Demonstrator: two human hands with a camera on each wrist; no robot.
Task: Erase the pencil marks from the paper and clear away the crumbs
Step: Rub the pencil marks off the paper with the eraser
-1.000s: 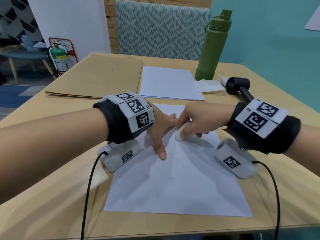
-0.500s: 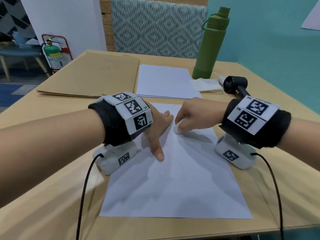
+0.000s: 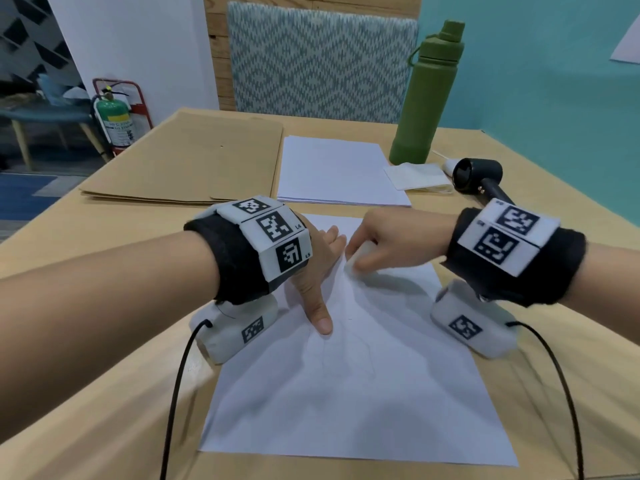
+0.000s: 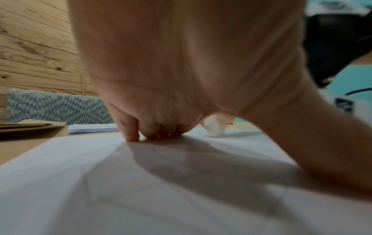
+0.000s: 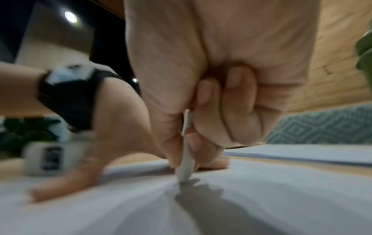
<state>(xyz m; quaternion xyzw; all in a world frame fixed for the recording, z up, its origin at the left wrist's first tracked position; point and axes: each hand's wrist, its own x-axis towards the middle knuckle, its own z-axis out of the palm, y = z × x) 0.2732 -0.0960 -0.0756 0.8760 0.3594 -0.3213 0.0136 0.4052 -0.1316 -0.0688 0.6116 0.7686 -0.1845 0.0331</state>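
Observation:
A white sheet of paper (image 3: 363, 403) with faint pencil lines (image 3: 360, 348) lies on the wooden table. My left hand (image 3: 322, 271) lies flat on the sheet's upper left, fingers straight and thumb spread, pressing it down; the left wrist view shows its fingertips (image 4: 132, 135) on the paper (image 4: 100, 182). My right hand (image 3: 384, 247) pinches a white eraser (image 3: 356, 259) and holds its tip on the paper just right of the left fingers. In the right wrist view the eraser (image 5: 186, 167) stands on edge between thumb and fingers, touching the sheet (image 5: 261, 198).
Behind the sheet lie a stack of white paper (image 3: 336, 171) and brown cardboard sheets (image 3: 194, 161). At the back right stand a green bottle (image 3: 429, 98), a folded tissue (image 3: 415, 176) and a black hand-held device (image 3: 481, 178). A patterned chair back (image 3: 322, 60) is beyond the table.
The right hand has shifted the eraser a little up and left on the paper, closer to the left fingers. The left hand stays pressed on the sheet.

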